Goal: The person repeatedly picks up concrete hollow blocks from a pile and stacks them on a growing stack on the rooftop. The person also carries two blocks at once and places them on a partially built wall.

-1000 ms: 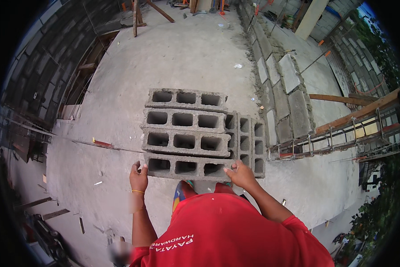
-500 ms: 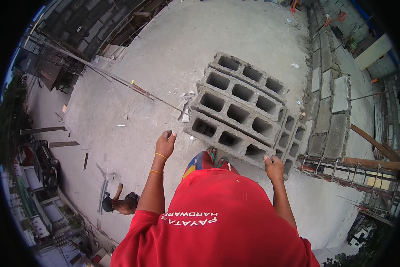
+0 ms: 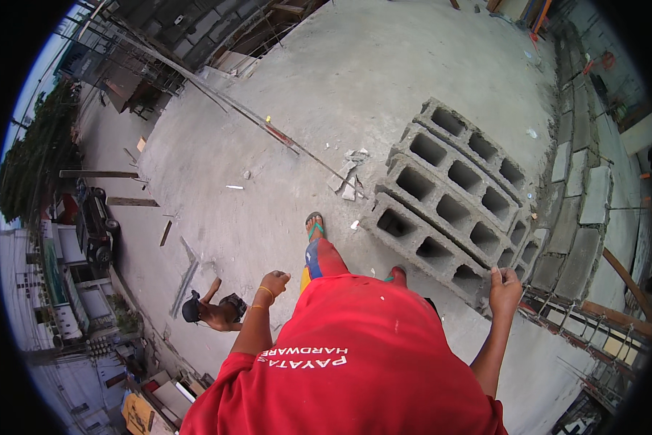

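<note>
Several grey hollow concrete blocks (image 3: pixel 453 210) stand stacked in rows at my front right, their holes facing up. My right hand (image 3: pixel 506 290) is beside the near right corner of the stack, its fingers bent but apart, with nothing seen in it. Whether its fingertips touch the block there, I cannot tell. My left hand (image 3: pixel 274 283) hangs at my left over the concrete floor (image 3: pixel 268 225), fingers loosely curled and holding nothing visible. A yellow band circles that wrist.
A low block wall (image 3: pixel 564 217) runs along the right, with tied steel bars (image 3: pixel 587 330) near it. Broken rubble (image 3: pixel 351 174) lies left of the stack. A long rod (image 3: pixel 232 109) crosses the far left. Another person (image 3: pixel 217 310) is at the lower left.
The stack, wall and floor have shifted rightward in view as I turn left. My left foot has stepped out to the left, away from the stack. The blocks keep their arrangement.
</note>
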`<action>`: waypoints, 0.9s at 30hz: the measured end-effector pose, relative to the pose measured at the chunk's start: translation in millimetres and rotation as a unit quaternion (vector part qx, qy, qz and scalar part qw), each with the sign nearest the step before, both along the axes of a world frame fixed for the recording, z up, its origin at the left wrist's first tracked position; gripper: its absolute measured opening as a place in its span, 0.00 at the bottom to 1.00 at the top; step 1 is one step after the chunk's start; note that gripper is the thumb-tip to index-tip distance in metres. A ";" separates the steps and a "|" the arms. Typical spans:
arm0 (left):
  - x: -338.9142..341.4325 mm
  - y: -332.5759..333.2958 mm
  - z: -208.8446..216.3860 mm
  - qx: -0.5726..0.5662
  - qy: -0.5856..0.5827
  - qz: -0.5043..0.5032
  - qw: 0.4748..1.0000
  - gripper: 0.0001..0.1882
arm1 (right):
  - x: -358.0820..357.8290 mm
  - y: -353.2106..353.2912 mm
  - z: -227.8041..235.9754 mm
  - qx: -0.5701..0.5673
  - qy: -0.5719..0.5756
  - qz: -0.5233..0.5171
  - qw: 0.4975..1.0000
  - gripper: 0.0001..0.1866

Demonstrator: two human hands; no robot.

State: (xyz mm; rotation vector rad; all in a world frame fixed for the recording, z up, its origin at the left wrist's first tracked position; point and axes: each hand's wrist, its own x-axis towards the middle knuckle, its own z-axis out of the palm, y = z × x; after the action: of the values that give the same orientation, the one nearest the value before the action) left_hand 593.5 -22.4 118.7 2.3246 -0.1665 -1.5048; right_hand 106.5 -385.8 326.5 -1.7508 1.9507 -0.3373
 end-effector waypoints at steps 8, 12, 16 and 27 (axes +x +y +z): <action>196.9 -56.2 -6.2 -0.034 -0.008 0.036 0.999 0.24 | 173.7 -64.7 -40.2 -0.153 0.069 -0.012 0.986 0.29; 313.0 -87.0 5.7 -0.026 -0.047 0.069 0.996 0.22 | 232.9 -71.5 -65.2 -0.020 0.174 -0.126 0.976 0.38; 393.0 -121.3 9.9 -0.044 -0.061 0.055 0.996 0.22 | 251.6 -67.4 -75.2 0.023 0.235 -0.139 0.962 0.40; 388.7 -227.1 12.0 -0.016 0.022 -0.158 0.987 0.28 | 256.9 -73.6 -80.6 0.053 0.265 -0.140 0.953 0.41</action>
State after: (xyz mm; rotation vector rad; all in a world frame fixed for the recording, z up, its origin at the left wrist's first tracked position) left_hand 982.2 -249.6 130.7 2.3185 -0.5659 -1.6820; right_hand 363.4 -459.5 245.9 -1.6052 2.5488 0.1690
